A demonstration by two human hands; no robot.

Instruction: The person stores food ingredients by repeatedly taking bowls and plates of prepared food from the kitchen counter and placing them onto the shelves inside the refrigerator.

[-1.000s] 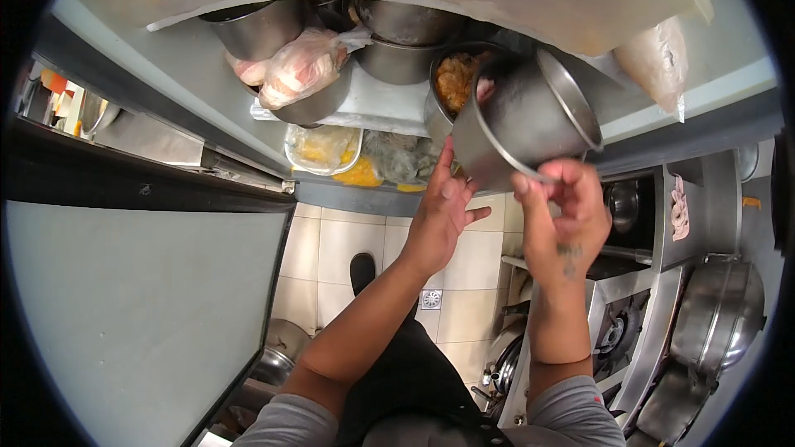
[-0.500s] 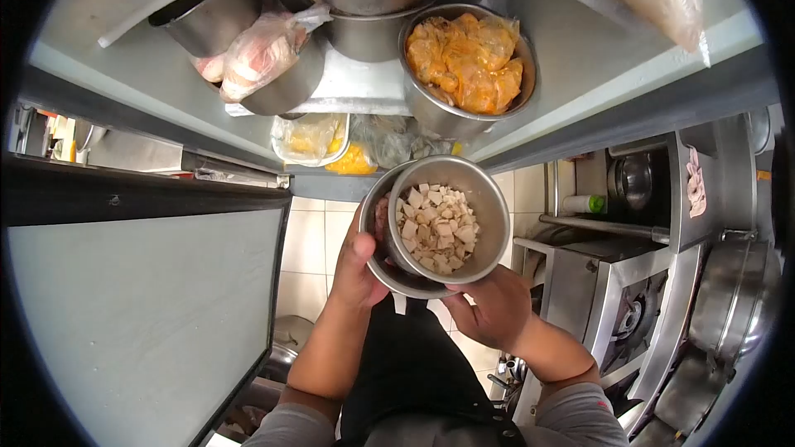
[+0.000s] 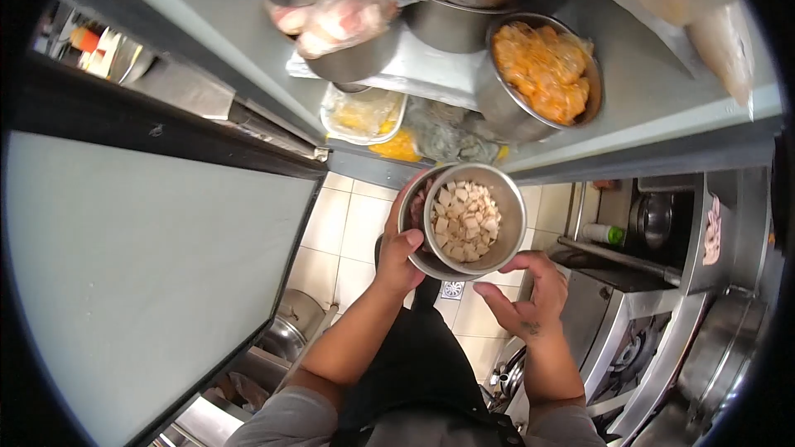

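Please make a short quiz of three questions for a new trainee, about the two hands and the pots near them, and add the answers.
1. True or false: the left grip holds the outer pot.
2. What lies in the inner pot? A) whole eggs B) pale cubes C) green leaves
3. Fill the gap: the right grip is ___ (open or shut).

Key: 1. True, with the thumb at its rim. 2. B. 3. Open, with thumb and index finger apart.
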